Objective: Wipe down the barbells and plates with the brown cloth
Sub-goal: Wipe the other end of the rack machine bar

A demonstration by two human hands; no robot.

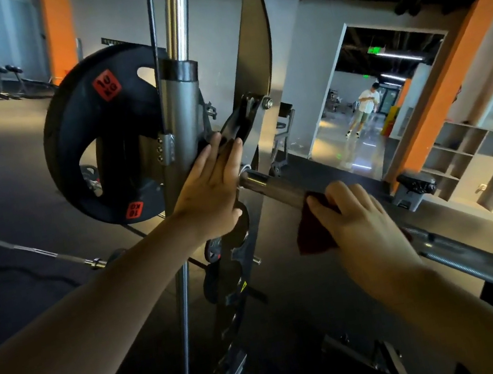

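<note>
A steel barbell runs from the rack's carriage at centre down to the lower right. My right hand grips the brown cloth, wrapped over the bar's smooth part. My left hand lies flat with straight fingers against the dark carriage beside the bar's inner end. A black 10 kg plate with red labels hangs on the bar's far side, left of the upright guide rod.
The rack's grey upright stands between my hands. A curl bar lies on the dark floor at left. Small plates hang low on the rack. A person stands in the far doorway. Shelving lines the right wall.
</note>
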